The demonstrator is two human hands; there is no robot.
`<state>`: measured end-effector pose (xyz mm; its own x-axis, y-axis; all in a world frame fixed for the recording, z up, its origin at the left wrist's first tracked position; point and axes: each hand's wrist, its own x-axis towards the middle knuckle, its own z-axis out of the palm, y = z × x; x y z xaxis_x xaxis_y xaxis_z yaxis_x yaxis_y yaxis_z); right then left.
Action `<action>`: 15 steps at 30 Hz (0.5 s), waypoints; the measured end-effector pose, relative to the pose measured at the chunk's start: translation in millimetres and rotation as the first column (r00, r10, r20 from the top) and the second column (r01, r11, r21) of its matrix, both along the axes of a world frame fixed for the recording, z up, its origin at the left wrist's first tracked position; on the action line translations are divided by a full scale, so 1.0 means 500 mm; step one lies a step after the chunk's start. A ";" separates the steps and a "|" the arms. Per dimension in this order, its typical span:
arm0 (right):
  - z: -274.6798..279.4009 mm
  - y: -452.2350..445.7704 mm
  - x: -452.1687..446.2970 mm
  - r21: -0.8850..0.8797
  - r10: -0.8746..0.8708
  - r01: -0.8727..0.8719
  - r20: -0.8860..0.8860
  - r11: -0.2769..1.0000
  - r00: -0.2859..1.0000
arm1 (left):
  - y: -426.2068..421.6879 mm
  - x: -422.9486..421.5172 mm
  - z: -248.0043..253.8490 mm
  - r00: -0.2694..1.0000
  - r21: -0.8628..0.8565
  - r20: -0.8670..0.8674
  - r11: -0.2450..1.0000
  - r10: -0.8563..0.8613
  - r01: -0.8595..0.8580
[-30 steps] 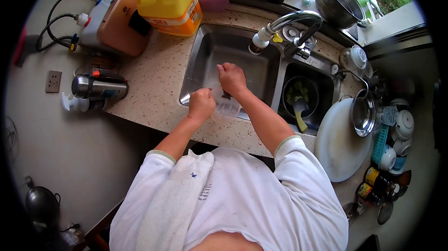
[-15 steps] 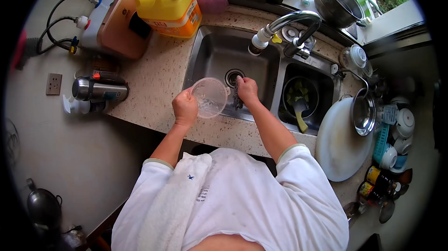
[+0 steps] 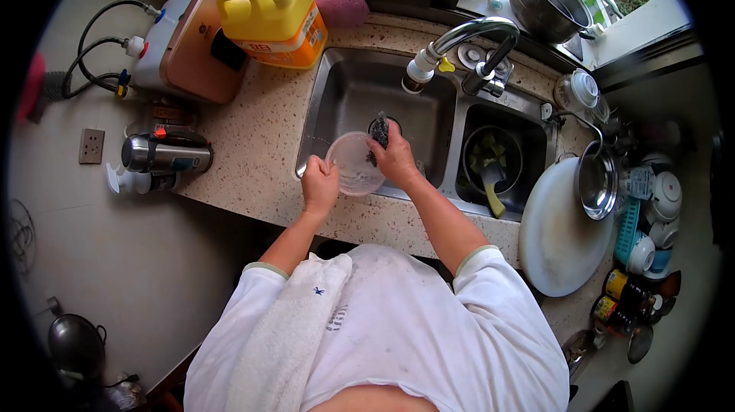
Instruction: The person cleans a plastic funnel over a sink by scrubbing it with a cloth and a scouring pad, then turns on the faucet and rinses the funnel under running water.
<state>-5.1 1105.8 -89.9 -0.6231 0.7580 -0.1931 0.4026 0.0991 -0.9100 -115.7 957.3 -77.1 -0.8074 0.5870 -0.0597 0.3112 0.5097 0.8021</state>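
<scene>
Your two hands are apart from each other, and each is closed on its own thing. Your left hand [image 3: 319,186] grips the clear tub [image 3: 354,176] at its eight o'clock edge, probably so that its wide mouth stays free. Your right hand [image 3: 390,158] is at about three o'clock of the tub and pinches a dark crumpled piece [image 3: 380,129]; its upper end points to twelve o'clock, and I cannot tell what material it is, nor whether this hand touches the tub. The tub is above the near edge of the large basin [image 3: 429,117], perhaps so that drips can fall inside and not on the worktop [image 3: 230,159]. The tap [image 3: 478,25] has its mouth at one o'clock from the tub, well apart, which leaves room for both hands. At three o'clock, the small basin [image 3: 528,117] holds a pot [image 3: 511,148] with green pieces; it seems set there to be out of your way. The yellow jug [image 3: 279,25] stands at eleven o'clock, near the basin, perhaps for easy reach.
</scene>
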 end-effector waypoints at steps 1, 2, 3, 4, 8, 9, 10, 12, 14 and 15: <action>0.009 0.010 0.001 -0.051 0.051 -0.051 0.012 0.997 0.999 | 0.004 -0.010 0.009 0.996 -0.079 0.031 0.993 -0.082 0.084; 0.013 0.016 0.000 -0.037 0.148 -0.149 -0.030 0.988 0.988 | 0.015 -0.029 0.020 0.985 -0.155 0.067 0.974 -0.157 0.166; 0.015 0.018 -0.002 -0.021 0.243 -0.245 -0.071 0.969 0.967 | 0.027 -0.044 0.031 0.967 -0.228 0.112 0.941 -0.229 0.249; 0.017 0.018 -0.006 -0.002 0.333 -0.336 -0.111 0.942 0.936 | 0.040 -0.053 0.033 0.951 -0.277 0.070 0.910 -0.301 0.308; 0.032 0.014 -0.045 0.384 0.295 -0.267 -0.013 0.884 0.956 | 0.079 -0.049 0.025 0.902 -0.391 -0.072 0.844 -0.426 0.367; 0.037 0.010 -0.055 0.442 0.175 -0.185 0.065 0.878 0.983 | 0.084 -0.046 0.025 0.903 -0.399 -0.107 0.850 -0.416 0.344; 0.041 0.005 -0.065 0.503 0.043 -0.105 0.135 0.858 0.990 | 0.090 -0.043 0.025 0.917 -0.386 -0.129 0.871 -0.377 0.304; 0.052 -0.019 -0.084 0.444 0.093 -0.086 0.005 0.892 0.996 | 0.100 -0.034 0.032 0.941 -0.355 -0.165 0.908 -0.296 0.223; 0.069 -0.029 -0.092 0.497 0.141 -0.128 0.011 0.858 0.990 | 0.098 -0.032 0.051 0.956 -0.223 -0.116 0.945 -0.268 0.238; 0.067 -0.015 -0.094 0.508 0.140 -0.135 0.028 0.850 0.990 | 0.098 -0.034 0.057 0.962 -0.155 -0.093 0.958 -0.256 0.240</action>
